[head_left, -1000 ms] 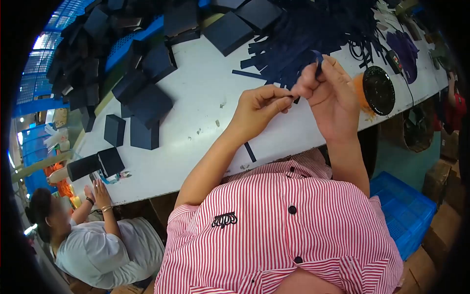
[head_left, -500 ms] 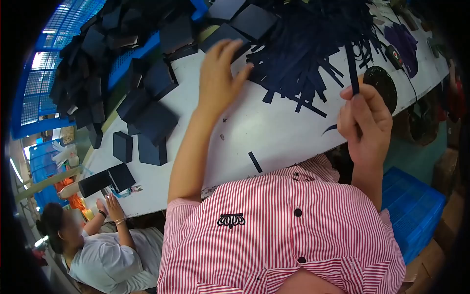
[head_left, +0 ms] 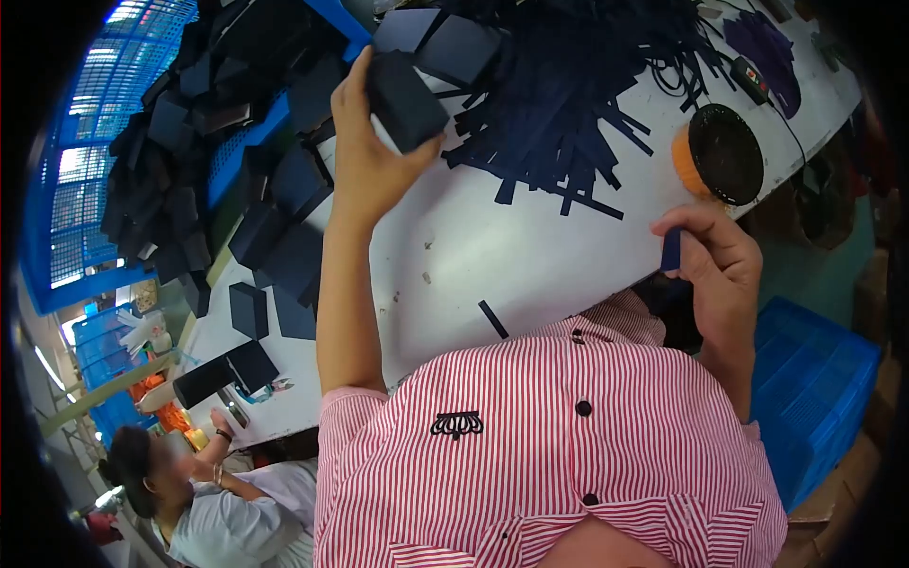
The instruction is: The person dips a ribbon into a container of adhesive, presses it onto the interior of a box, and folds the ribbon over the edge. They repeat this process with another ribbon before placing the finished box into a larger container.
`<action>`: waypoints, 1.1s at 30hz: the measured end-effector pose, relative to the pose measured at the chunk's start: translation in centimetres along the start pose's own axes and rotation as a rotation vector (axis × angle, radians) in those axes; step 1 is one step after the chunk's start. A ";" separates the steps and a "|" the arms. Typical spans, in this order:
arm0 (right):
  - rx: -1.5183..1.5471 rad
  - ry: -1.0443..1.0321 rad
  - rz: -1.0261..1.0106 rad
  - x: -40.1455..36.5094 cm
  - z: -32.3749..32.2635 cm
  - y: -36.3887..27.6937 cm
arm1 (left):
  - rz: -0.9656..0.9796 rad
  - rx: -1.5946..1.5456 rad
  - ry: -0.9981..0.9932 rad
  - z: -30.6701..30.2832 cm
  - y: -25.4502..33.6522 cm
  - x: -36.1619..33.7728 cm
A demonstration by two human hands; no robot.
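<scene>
My left hand [head_left: 365, 156] grips a small dark navy box [head_left: 407, 102] between thumb and fingers, raised at the table's far side. Behind it are more dark boxes [head_left: 459, 49]. Low at the right, near the table edge, my right hand [head_left: 715, 251] pinches a dark blue strip [head_left: 671, 250] between thumb and forefinger; only a short piece of it shows. A large heap of similar strips [head_left: 559, 114] spreads between the two hands. One loose short strip [head_left: 493, 319] lies near my shirt.
Dark boxes [head_left: 284, 256] are piled at the left, beside and in a blue crate [head_left: 71, 204]. An orange tub with a black top [head_left: 696, 161] stands at the right edge. Another blue crate [head_left: 805, 398] sits below. A co-worker [head_left: 222, 502] sits at lower left.
My left hand was open above the boxes; it now holds one, moved to the left. My right hand has come down toward me with the strip, away from the orange tub.
</scene>
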State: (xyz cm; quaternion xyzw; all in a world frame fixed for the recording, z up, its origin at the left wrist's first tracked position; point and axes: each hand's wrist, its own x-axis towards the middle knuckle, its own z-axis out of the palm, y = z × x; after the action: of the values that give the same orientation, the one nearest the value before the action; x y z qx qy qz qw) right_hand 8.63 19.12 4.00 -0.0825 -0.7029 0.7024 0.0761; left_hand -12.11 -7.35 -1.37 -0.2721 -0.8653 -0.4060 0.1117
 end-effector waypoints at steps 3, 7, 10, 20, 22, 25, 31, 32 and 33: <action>0.012 -0.007 0.059 -0.5 -0.4 0.2 | -0.036 -0.485 -0.144 -1.4 2.3 -2.9; 0.055 -0.020 0.112 -1.6 -1.3 0.3 | -0.377 -1.368 -0.263 -0.5 4.8 -5.9; 0.041 0.022 -0.036 -2.0 -1.3 1.3 | -0.622 -1.693 -0.296 1.2 6.2 -7.4; 0.197 0.185 0.181 -4.0 -3.6 1.4 | -0.076 -0.234 -0.193 2.6 8.8 -11.0; 0.134 0.271 0.204 -3.8 -3.9 1.6 | 0.405 -0.046 -0.302 3.4 7.6 -10.8; 0.153 0.355 0.179 -3.6 -4.9 2.1 | 0.391 0.193 -0.620 3.8 8.1 -12.7; 0.060 0.513 0.172 -3.9 -6.3 3.9 | 0.132 0.231 -0.672 3.7 8.9 -13.0; 0.059 0.525 0.189 -3.8 -6.4 3.9 | 0.067 0.250 -0.631 3.7 9.2 -12.9; 0.057 0.536 0.206 -3.8 -6.4 4.0 | 0.058 0.363 -0.631 3.8 9.6 -12.8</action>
State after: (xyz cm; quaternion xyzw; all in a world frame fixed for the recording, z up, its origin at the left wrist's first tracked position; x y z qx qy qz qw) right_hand 13.77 24.55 -0.01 -0.3341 -0.6255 0.6790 0.1898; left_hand 4.00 -4.26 -2.99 -0.3839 -0.9072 -0.1384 -0.1026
